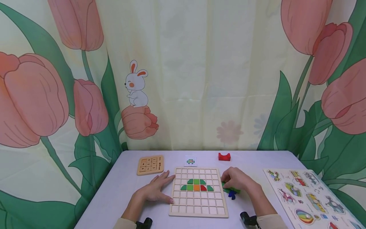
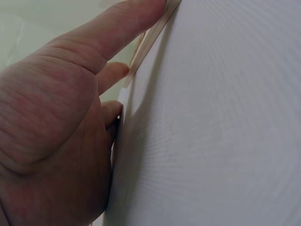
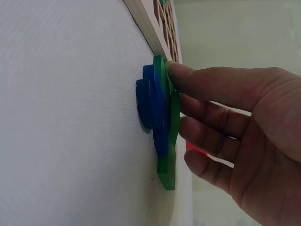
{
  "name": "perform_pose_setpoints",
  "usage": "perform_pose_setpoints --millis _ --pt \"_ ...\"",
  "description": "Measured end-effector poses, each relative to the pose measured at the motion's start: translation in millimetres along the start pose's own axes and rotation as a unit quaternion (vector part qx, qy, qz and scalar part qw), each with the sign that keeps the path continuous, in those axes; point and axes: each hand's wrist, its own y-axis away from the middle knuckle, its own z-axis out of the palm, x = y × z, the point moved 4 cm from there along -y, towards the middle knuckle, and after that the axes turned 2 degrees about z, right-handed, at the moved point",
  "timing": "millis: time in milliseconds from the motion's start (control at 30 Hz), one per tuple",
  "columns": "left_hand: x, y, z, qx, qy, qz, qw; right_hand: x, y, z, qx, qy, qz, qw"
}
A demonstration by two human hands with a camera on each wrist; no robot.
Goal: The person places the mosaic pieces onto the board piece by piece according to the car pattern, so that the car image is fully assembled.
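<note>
A wooden grid board (image 1: 197,215) lies flat on the table, with green, orange and red tiles (image 1: 196,187) set in its middle rows. My left hand (image 1: 156,188) is spread along the board's left side, fingers extended, thumb tip at the lower left edge. In the left wrist view the thumb (image 2: 117,28) reaches to the board's wooden edge. Just right of the board, my right hand (image 1: 235,178) pinches a green block at a small pile. Green blocks (image 3: 166,172) and blue blocks (image 3: 145,103) lie overlapping there, under the fingertips. The hand partly hides the pile in the head view.
Behind the board lies a small pattern card (image 1: 190,161). A wooden number board (image 1: 150,165) is at back left and a red notched block (image 1: 224,156) at back right. A large picture puzzle board (image 1: 317,200) covers the table's right side. A tulip-printed curtain (image 1: 200,79) hangs behind.
</note>
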Motion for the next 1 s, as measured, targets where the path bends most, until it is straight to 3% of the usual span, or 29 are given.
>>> perform_pose_setpoints --millis 567,800,1000 --pt "-1.2 -1.1 0.2 -0.003 -0.003 0.006 1.0000 0.7 -0.6 2.3 0.004 0.010 -0.001 0.9999" --pt "-0.5 0.1 -0.5 -0.001 0.003 0.004 1.0000 -2.2 0.9 1.0 0.006 -0.025 -0.010 0.9996" --pt "-0.7 0.5 -0.5 0.001 0.002 0.006 1.0000 -6.5 -0.2 -4.4 0.039 -0.058 -0.027 0.9972"
